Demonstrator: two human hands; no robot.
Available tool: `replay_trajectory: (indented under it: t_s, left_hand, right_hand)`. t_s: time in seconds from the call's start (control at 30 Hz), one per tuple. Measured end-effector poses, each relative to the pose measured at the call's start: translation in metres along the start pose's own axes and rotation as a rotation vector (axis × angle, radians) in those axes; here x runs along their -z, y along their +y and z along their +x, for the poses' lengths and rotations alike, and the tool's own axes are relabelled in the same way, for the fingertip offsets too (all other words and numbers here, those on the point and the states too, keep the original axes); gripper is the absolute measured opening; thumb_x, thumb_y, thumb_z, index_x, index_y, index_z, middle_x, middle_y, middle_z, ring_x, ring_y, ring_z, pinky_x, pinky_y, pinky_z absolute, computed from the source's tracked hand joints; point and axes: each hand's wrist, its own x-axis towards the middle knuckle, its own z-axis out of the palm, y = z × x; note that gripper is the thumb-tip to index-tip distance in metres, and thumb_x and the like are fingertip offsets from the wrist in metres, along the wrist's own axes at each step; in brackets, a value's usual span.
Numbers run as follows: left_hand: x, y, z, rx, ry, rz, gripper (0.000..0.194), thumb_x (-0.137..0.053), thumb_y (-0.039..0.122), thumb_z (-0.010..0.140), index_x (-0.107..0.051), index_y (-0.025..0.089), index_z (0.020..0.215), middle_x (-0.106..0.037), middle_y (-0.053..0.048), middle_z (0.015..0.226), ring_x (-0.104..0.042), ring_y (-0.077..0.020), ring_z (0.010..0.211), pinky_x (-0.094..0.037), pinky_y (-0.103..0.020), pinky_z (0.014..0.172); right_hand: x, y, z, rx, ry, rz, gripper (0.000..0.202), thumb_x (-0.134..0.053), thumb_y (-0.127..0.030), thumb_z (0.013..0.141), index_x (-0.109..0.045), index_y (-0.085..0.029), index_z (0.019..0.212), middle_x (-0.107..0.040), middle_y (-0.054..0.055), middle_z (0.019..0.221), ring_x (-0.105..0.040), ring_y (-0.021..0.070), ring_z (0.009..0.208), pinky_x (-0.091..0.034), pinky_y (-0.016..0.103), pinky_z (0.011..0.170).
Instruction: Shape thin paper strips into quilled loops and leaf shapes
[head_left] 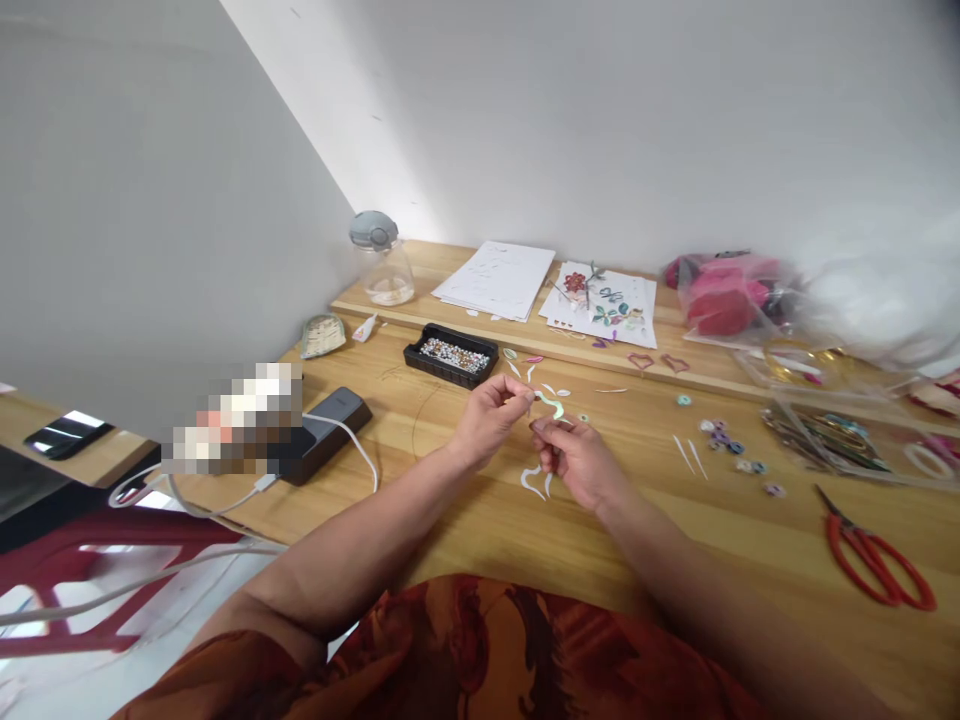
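Observation:
My left hand (487, 418) is closed in a pinch on one end of a wavy, pale green-white strip (552, 404) above the table. Just below and to the right, my right hand (576, 458) has thumb and fingers pressed together close to the strip; what they hold, if anything, is too small to make out. White curved cut pieces (531, 484) lie on the wood beneath my right hand. Beyond my fingers several small leaf-shaped pieces (556, 391) are spread out. A black tray (480, 378) of small beads stands behind my left hand.
Red-handled scissors (874, 560) lie at the right, with thread spools (720, 437) and a clear box (832, 435) farther back. A power bank (330, 430) with a white cable stands left. Papers (495, 280) and a lidded jar (386, 265) occupy the raised shelf.

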Motion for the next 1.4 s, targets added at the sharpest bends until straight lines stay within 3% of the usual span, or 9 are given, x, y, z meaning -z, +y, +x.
replay_trajectory:
  t_s: [0.13, 0.27, 0.43, 0.6, 0.73, 0.87, 1.03, 1.2, 1.4]
  left_hand:
    - [0.003, -0.002, 0.003, -0.070, 0.126, 0.150, 0.017, -0.068, 0.030, 0.077, -0.058, 0.016, 0.074, -0.064, -0.002, 0.081, -0.057, -0.0126, 0.078, -0.043, -0.028, 0.079]
    - [0.006, 0.000, 0.004, -0.140, 0.141, 0.380, 0.009, -0.063, 0.024, 0.079, -0.058, 0.017, 0.075, -0.067, -0.003, 0.086, -0.058, -0.0134, 0.080, -0.043, -0.029, 0.083]
    - [0.004, 0.002, 0.001, -0.167, -0.015, 0.431, 0.011, -0.063, 0.024, 0.079, -0.058, 0.017, 0.073, -0.067, -0.003, 0.083, -0.060, -0.0140, 0.082, -0.044, -0.030, 0.085]
    - [-0.002, 0.007, -0.007, -0.029, -0.246, 0.291, 0.017, -0.066, 0.030, 0.080, -0.058, 0.015, 0.074, -0.067, -0.005, 0.084, -0.060, -0.0137, 0.081, -0.044, -0.030, 0.083]
    - [-0.004, 0.009, -0.010, 0.072, -0.291, 0.124, 0.024, -0.070, 0.035, 0.078, -0.058, 0.015, 0.074, -0.064, -0.003, 0.081, -0.057, -0.0125, 0.079, -0.043, -0.028, 0.079]
    - [-0.002, 0.005, -0.007, 0.102, -0.209, 0.028, 0.024, -0.073, 0.036, 0.076, -0.060, 0.015, 0.073, -0.063, -0.002, 0.078, -0.056, -0.0117, 0.076, -0.043, -0.028, 0.079]
    - [0.000, -0.002, -0.001, 0.056, -0.113, -0.036, 0.023, -0.075, 0.034, 0.074, -0.060, 0.017, 0.071, -0.066, -0.004, 0.092, -0.059, -0.0133, 0.086, -0.044, -0.030, 0.086]
    - [0.001, -0.003, 0.001, 0.008, 0.012, 0.043, 0.022, -0.071, 0.034, 0.077, -0.058, 0.016, 0.074, -0.062, 0.000, 0.078, -0.056, -0.0113, 0.076, -0.043, -0.028, 0.080]
    - [0.006, -0.006, 0.006, -0.087, 0.156, 0.271, 0.015, -0.064, 0.030, 0.080, -0.057, 0.016, 0.076, -0.064, -0.002, 0.083, -0.056, -0.0118, 0.077, -0.043, -0.027, 0.076]
  right_hand:
    - [-0.008, 0.004, -0.007, 0.063, 0.008, -0.070, 0.031, -0.081, -0.040, 0.063, -0.061, -0.018, 0.067, -0.061, -0.001, 0.060, -0.049, 0.0081, 0.046, -0.039, 0.022, 0.044]
    - [-0.010, 0.002, -0.014, 0.222, 0.002, -0.214, 0.025, -0.075, -0.041, 0.073, -0.063, -0.018, 0.070, -0.059, -0.002, 0.060, -0.046, 0.0081, 0.046, -0.036, 0.023, 0.045]
    - [-0.001, -0.021, -0.016, 0.579, 0.140, -0.460, 0.019, -0.070, -0.036, 0.079, -0.064, -0.019, 0.074, -0.054, -0.002, 0.060, -0.042, 0.0096, 0.054, -0.033, 0.024, 0.051]
    - [0.015, -0.034, -0.002, 0.670, 0.216, -0.467, 0.019, -0.071, -0.035, 0.078, -0.064, -0.019, 0.072, -0.055, -0.002, 0.062, -0.043, 0.0100, 0.056, -0.035, 0.025, 0.054]
    - [0.024, -0.025, 0.011, 0.566, 0.179, -0.348, 0.022, -0.075, -0.038, 0.074, -0.064, -0.019, 0.072, -0.053, -0.004, 0.060, -0.041, 0.0084, 0.053, -0.033, 0.024, 0.051]
    - [0.021, -0.014, 0.015, 0.320, 0.108, -0.182, 0.031, -0.079, -0.045, 0.066, -0.063, -0.019, 0.071, -0.050, -0.006, 0.056, -0.037, 0.0069, 0.046, -0.028, 0.022, 0.043]
    - [0.010, -0.005, 0.008, 0.125, 0.051, -0.116, 0.033, -0.081, -0.041, 0.061, -0.060, -0.018, 0.070, -0.051, -0.006, 0.056, -0.038, 0.0050, 0.041, -0.029, 0.020, 0.040]
    - [0.000, 0.000, -0.001, 0.097, 0.034, -0.120, 0.032, -0.079, -0.042, 0.065, -0.059, -0.018, 0.071, -0.055, -0.004, 0.058, -0.042, 0.0060, 0.042, -0.035, 0.021, 0.041]
    - [-0.009, 0.007, -0.008, 0.173, 0.021, -0.153, 0.030, -0.075, -0.044, 0.071, -0.059, -0.019, 0.068, -0.057, -0.003, 0.060, -0.044, 0.0074, 0.045, -0.035, 0.022, 0.043]
